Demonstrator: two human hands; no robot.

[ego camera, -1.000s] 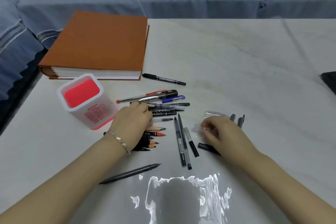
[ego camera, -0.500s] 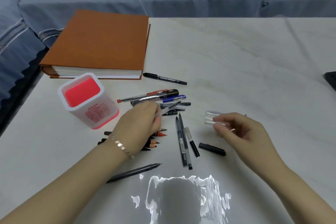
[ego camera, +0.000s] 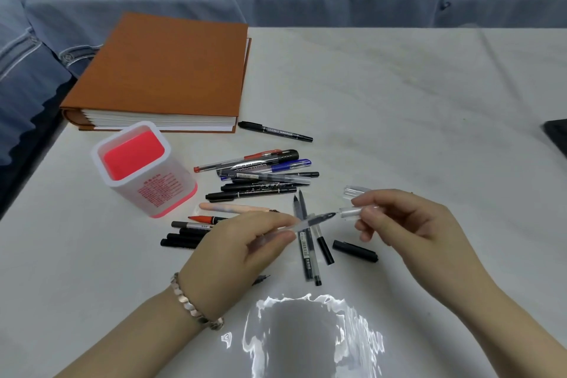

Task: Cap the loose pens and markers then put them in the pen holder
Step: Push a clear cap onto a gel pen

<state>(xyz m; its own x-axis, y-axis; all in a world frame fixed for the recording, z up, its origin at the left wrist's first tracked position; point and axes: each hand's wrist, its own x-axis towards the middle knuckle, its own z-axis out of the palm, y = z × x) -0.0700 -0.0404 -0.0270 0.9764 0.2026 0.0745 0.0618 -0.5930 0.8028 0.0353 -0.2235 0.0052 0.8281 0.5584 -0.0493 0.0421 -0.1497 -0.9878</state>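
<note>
Head view: left hand [ego camera: 245,250] pinches translucent pen [ego camera: 310,221] between thumb and fingers, tip pointing right. Right hand [ego camera: 405,224] pinches clear cap [ego camera: 351,211] at fingertips, cap mouth just beside pen tip, not yet on. Second clear cap [ego camera: 354,192] on table [ego camera: 399,101] just beyond. Pen holder [ego camera: 141,169], white with pink inside, upright at left, near orange book [ego camera: 165,70]. Loose pens and markers [ego camera: 260,175] scattered between holder and hands. Black cap [ego camera: 355,251] lies under right hand.
</note>
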